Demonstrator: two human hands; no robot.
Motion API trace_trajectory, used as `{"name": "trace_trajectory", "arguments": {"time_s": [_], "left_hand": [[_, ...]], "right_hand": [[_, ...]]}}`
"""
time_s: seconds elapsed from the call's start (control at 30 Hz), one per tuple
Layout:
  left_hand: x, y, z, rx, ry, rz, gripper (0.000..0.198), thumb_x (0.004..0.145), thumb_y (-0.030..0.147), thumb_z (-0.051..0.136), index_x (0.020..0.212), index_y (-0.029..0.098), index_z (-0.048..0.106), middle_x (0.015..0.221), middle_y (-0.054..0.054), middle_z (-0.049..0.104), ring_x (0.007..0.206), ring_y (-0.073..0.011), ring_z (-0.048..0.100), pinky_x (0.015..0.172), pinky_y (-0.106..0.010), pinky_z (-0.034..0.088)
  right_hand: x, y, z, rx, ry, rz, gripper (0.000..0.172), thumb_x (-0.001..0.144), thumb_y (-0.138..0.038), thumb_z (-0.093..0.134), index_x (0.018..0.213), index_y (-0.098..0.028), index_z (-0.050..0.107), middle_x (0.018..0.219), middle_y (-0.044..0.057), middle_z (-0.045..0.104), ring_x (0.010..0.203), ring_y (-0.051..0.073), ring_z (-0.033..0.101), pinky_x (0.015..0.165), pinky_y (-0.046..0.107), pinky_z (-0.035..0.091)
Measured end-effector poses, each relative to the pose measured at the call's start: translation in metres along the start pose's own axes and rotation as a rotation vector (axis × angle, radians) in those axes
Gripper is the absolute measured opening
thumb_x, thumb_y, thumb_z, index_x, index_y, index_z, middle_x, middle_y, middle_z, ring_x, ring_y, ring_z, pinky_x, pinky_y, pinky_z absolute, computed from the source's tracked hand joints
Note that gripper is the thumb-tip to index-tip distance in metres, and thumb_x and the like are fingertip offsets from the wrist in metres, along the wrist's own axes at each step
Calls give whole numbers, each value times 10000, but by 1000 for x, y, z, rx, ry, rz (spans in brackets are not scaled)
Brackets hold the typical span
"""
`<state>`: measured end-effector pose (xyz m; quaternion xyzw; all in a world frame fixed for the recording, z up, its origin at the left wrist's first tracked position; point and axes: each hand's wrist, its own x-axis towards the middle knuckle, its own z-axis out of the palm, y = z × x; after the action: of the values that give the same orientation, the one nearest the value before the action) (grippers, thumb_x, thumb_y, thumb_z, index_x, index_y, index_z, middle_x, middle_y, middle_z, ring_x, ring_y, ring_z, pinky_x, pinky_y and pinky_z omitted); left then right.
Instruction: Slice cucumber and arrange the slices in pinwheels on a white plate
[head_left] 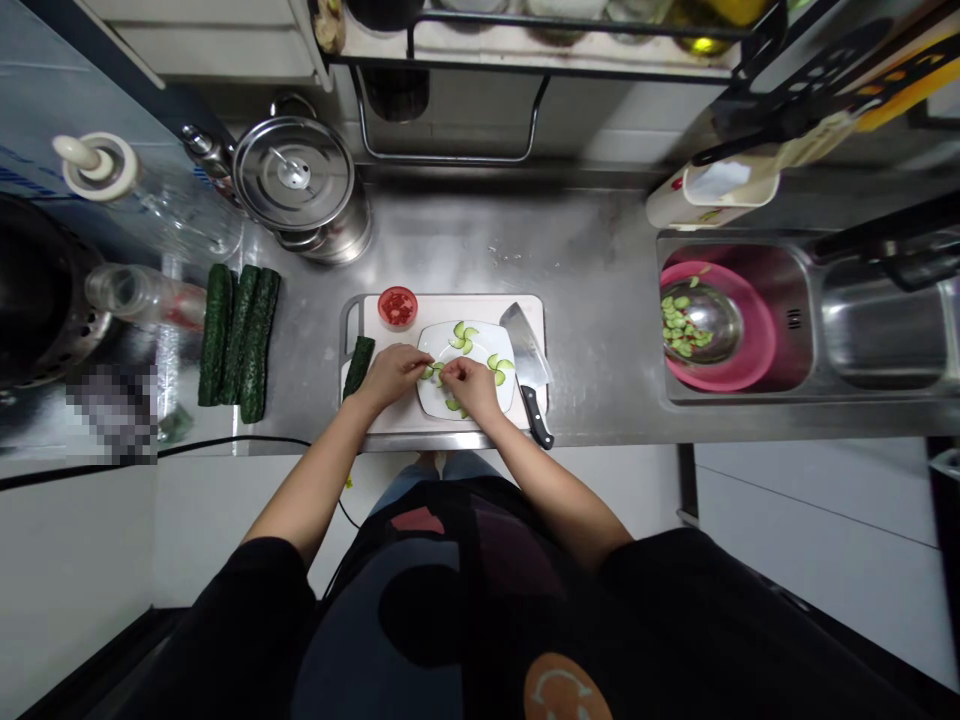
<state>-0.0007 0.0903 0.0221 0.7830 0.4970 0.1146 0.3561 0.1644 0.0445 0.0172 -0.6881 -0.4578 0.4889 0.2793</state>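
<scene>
A white plate (pixel 484 340) rests on a pale cutting board (pixel 442 305) and carries small fans of cucumber slices (pixel 463 337). Both hands meet over the plate's left side. My left hand (pixel 391 372) pinches thin cucumber slices (pixel 433 371) with its fingertips. My right hand (pixel 471 383) is also pinched on those slices, fingers pressed together. A piece of cucumber (pixel 359 365) lies on the board's left edge. A cleaver (pixel 527 362) with a black handle lies on the board right of the plate. A small red dish (pixel 397 306) sits at the board's back.
Three whole cucumbers (pixel 238 342) lie left of the board beside a steel pot (pixel 300 185) and bottles (pixel 142 295). At the right, a sink (pixel 795 320) holds a pink basin (pixel 742 340) with a steel bowl of cucumber bits (pixel 686 325). A rack (pixel 540 50) hangs above the counter.
</scene>
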Motion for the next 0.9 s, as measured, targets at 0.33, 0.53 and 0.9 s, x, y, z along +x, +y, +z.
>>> {"name": "trace_trajectory", "arguments": {"time_s": [0.33,0.53,0.9], "left_hand": [[10,-20,10,94,-36,149,202,853,267,538,863,222,734,861,-48,740,920,-212,605,867,-386,411],[9,-18,11,130,-58,95,194,860,252,546,901,226,734,880,-53,732,941,-220,591,864,-399,389],[9,-20,13,176,-56,122,180,874,266,562,913,234,735,879,-72,690,970,-241,532,858,-428,357]], "right_hand": [[4,-7,7,-501,-71,-13,199,824,-165,516,868,-190,709,767,44,675,775,179,584,706,254,414],[1,-13,9,-618,-92,26,213,866,-225,514,961,-224,705,872,73,662,873,209,559,724,272,418],[-4,-32,8,-790,-177,28,279,931,-233,430,1053,-205,679,950,112,684,1063,280,507,737,340,402]]}}
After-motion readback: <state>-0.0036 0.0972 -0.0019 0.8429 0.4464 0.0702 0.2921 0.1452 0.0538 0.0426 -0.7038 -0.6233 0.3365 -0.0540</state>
